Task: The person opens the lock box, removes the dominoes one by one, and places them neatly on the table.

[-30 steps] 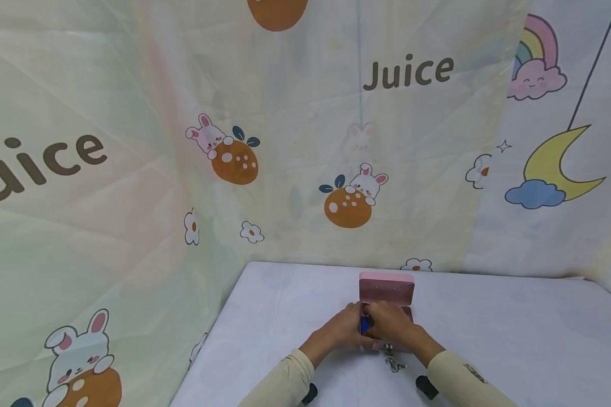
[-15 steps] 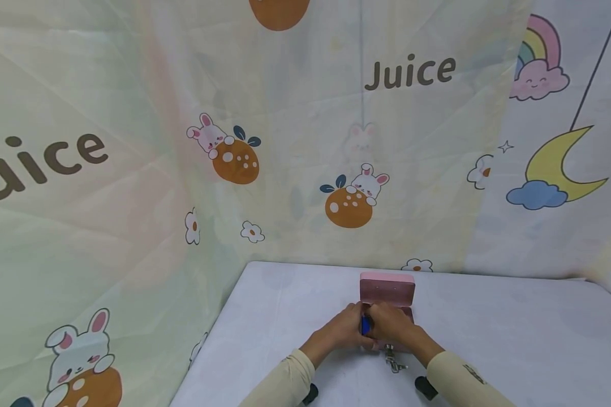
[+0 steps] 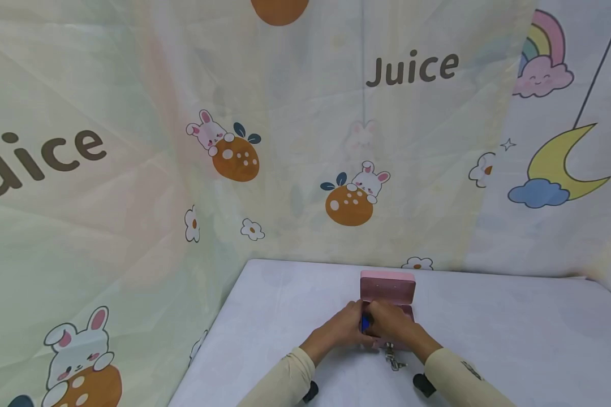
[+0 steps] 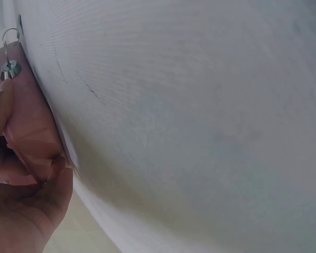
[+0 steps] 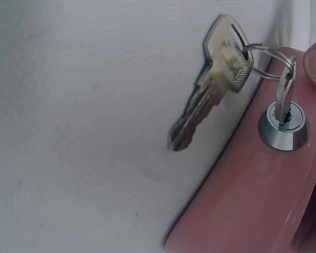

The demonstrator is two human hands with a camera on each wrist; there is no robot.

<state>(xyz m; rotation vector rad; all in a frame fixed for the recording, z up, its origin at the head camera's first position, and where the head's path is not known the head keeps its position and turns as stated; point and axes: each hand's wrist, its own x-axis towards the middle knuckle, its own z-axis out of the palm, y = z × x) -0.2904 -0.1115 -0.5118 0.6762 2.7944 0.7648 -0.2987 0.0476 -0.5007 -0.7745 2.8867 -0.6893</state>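
A pink lockable box (image 3: 387, 287) stands on the white table with its lid raised. My left hand (image 3: 343, 326) grips the box's left side, its thumb along the front wall (image 4: 34, 121) in the left wrist view. My right hand (image 3: 391, 323) reaches down inside the box, fingers bent and hidden; I cannot tell what they hold. Between the hands shows a bit of a blue object (image 3: 365, 323) inside the box. A round silver lock (image 5: 284, 137) sits on the front, with one key (image 5: 284, 95) in it and a second key (image 5: 229, 55) hanging from the ring.
The white table (image 3: 514, 333) reaches to a printed cloth backdrop (image 3: 285, 198) behind and at the left. Black wrist straps (image 3: 424, 385) show at both sleeves.
Both hands stay at the box, the left one gripping it. My right hand shifts only slightly inside. The head view tilts a little.
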